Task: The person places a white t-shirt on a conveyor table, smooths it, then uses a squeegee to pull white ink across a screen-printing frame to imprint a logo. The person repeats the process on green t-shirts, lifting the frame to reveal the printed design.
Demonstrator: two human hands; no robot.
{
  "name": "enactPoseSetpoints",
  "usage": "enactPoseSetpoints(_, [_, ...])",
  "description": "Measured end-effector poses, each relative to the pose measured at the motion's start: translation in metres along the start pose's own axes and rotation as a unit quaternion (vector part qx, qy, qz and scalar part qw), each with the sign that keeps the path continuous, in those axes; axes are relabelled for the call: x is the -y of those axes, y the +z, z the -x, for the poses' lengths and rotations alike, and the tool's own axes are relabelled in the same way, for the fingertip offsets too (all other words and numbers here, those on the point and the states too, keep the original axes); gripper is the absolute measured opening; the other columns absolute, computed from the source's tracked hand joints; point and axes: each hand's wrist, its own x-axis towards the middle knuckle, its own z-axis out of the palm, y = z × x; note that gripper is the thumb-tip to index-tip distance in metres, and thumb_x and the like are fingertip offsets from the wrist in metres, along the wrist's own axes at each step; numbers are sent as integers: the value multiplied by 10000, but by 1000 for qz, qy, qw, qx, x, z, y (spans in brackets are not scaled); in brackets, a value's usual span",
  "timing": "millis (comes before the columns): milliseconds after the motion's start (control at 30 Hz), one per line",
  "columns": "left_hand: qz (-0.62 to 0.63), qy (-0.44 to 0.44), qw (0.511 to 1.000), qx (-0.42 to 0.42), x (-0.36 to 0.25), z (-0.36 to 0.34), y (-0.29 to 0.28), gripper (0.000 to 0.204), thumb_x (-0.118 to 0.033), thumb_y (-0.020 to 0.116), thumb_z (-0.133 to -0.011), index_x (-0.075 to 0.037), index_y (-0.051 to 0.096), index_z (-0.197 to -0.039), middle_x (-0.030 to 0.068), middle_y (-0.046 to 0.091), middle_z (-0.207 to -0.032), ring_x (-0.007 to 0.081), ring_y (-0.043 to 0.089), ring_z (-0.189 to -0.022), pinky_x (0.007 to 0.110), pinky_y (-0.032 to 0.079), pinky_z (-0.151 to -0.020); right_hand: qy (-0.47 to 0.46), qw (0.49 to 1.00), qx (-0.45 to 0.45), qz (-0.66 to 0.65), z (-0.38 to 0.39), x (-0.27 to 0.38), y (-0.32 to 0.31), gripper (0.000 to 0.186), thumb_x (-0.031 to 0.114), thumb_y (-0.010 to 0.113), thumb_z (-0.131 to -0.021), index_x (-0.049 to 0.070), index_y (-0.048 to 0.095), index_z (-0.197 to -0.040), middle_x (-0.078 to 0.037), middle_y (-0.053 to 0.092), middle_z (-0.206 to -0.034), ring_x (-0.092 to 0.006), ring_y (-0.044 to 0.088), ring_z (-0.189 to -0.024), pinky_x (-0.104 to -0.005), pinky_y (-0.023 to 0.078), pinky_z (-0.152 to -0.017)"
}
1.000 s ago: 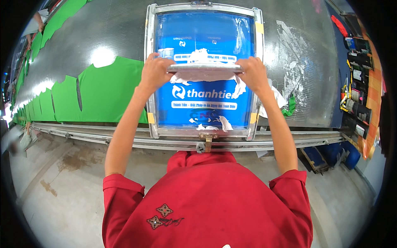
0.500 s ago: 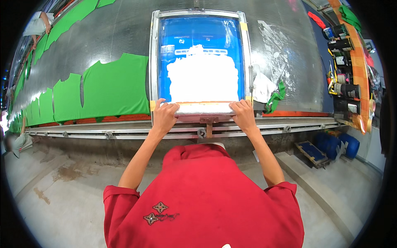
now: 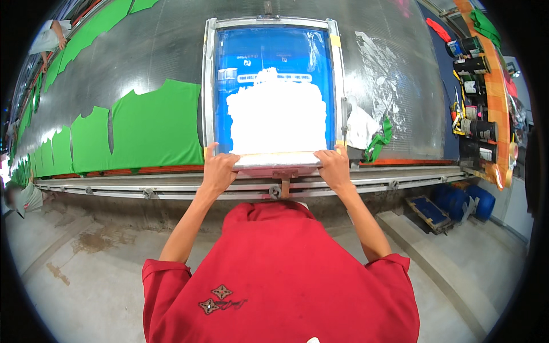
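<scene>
A screen-printing frame [image 3: 210, 86] with pale metal rails lies across the dark table in front of me. Its blue mesh [image 3: 251, 46] carries a large patch of thick white ink [image 3: 277, 117] over the middle and near part. My left hand [image 3: 220, 168] grips the near left corner, fingers curled over the edge and one fingertip up on the side rail. At the near right corner my right hand [image 3: 334, 167] holds on in the same way. Between them runs the frame's pale near bar [image 3: 277, 162]. What lies beneath the frame is hidden.
Green cloth pieces [image 3: 154, 123] lie left of the frame. To its right are a white cloth [image 3: 360, 126] and a green scrap [image 3: 378, 140]. Black jars [image 3: 479, 128] line the right end. A metal rail [image 3: 148, 191] runs along the near edge. A co-worker's hand [image 3: 59, 34] shows far left.
The frame's near bar and both hands have come lower in the picture, and the bar looks thinner. The whole view has shifted slightly down and left. Both hands keep their hold.
</scene>
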Motion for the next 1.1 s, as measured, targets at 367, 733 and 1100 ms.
enactPoseSetpoints(367, [-45,24,998,-25,64,-209,-80,187,-319,775,-850,-161,838,-928,107,760,-784,282,721,-805,550,190,-1259,0,997,49,60,-222,-69,-49,90,114,728,-809,104,736,-898,-148,699,-697,-337,687,-722,-454,406,-995])
enactPoseSetpoints(733, [-29,26,999,25,83,-235,-76,220,-321,798,-829,-112,814,-897,127,722,-705,294,708,-761,508,261,-1244,23,996,76,44,-247,-78,-41,82,110,749,-778,91,738,-857,-156,691,-677,-346,656,-696,-452,406,-924])
enactPoseSetpoints(1100, [-14,46,999,16,44,-133,-50,142,-183,784,-783,-145,816,-917,118,736,-701,241,723,-712,470,285,-1236,6,998,9,57,-132,-43,-12,168,47,672,-788,126,743,-919,-111,732,-793,-278,695,-787,-454,381,-934])
